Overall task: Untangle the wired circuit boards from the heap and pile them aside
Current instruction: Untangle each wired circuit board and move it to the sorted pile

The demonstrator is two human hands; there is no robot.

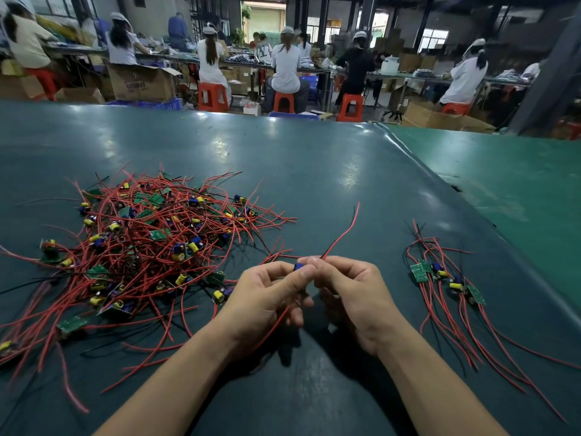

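Observation:
A tangled heap [151, 240] of small green circuit boards with red and black wires lies on the left of the dark green table [314, 171]. A small pile of sorted boards [446, 278] with their wires laid towards me rests on the right. Between them, above the table, my left hand [267, 297] and my right hand [349, 297] pinch one wired circuit board [298, 267] together; only its blue part shows between my fingertips. One red wire [344, 232] rises from my right fingers, another hangs down under my left palm.
The table's right edge meets a lighter green table [503, 177]. Beyond the far edge several people sit on red stools [213, 97] at work benches, with cardboard boxes [141, 83] on the floor.

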